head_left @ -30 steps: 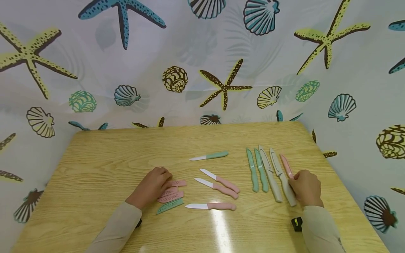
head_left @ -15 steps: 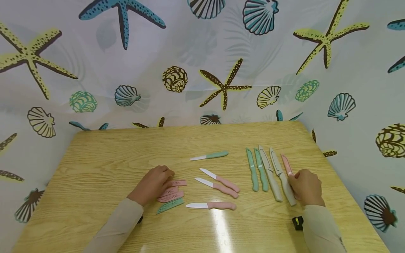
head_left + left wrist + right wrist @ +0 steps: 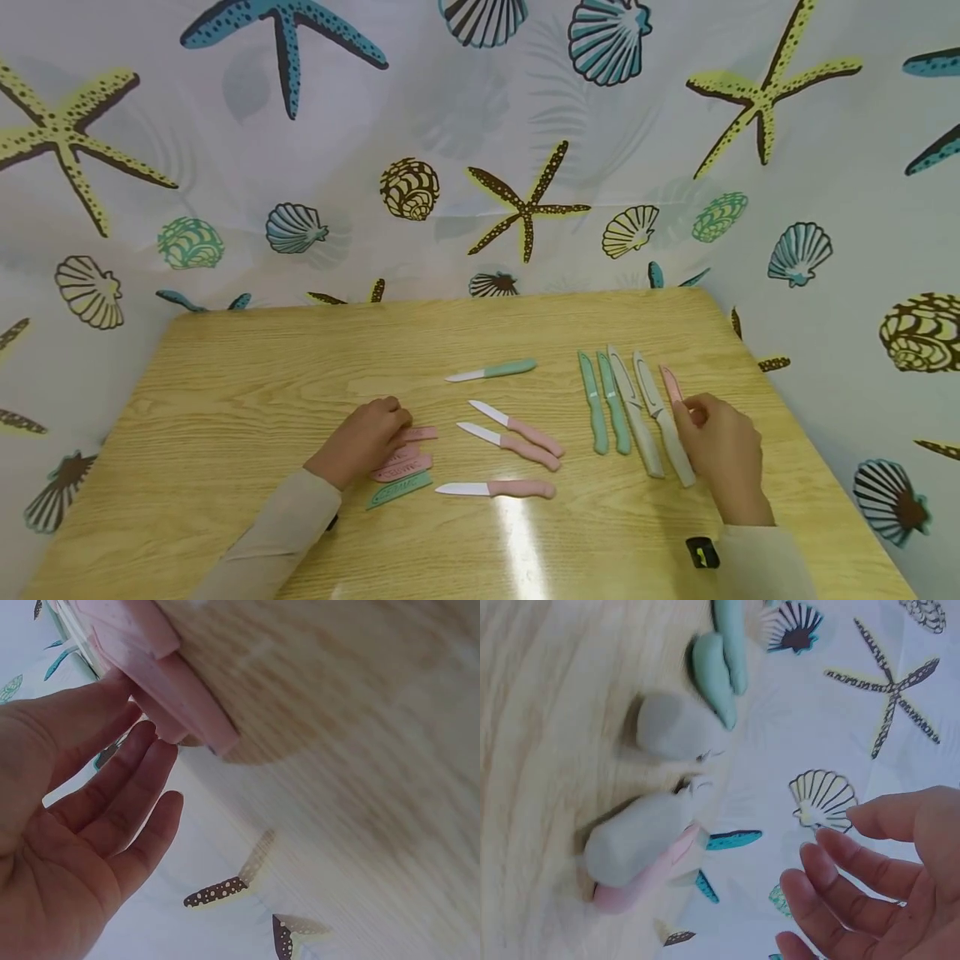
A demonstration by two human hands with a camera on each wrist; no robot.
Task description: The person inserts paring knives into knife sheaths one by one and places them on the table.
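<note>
In the head view my left hand lies by a group of pink knife sheaths left of centre. In the left wrist view its thumb and fingertips touch the end of a pink sheath, with the fingers loosely bent. My right hand hovers at the right end of a row of sheathed knives, fingers loosely bent and holding nothing. Beside it lies a sheathed pink knife, partly hidden in the head view; its handle shows in the right wrist view, next to a grey knife.
Bare-bladed pink knives and a green knife lie mid-table. A green sheath is nearest me in the left group. Green sheathed knives and another grey one complete the row. A shell-patterned cloth hangs behind the table.
My right hand has let go of the sheathed pink knife and lifted slightly, its fingers opening. The left hand has stayed at the pink sheaths. The head view has shifted a little.
</note>
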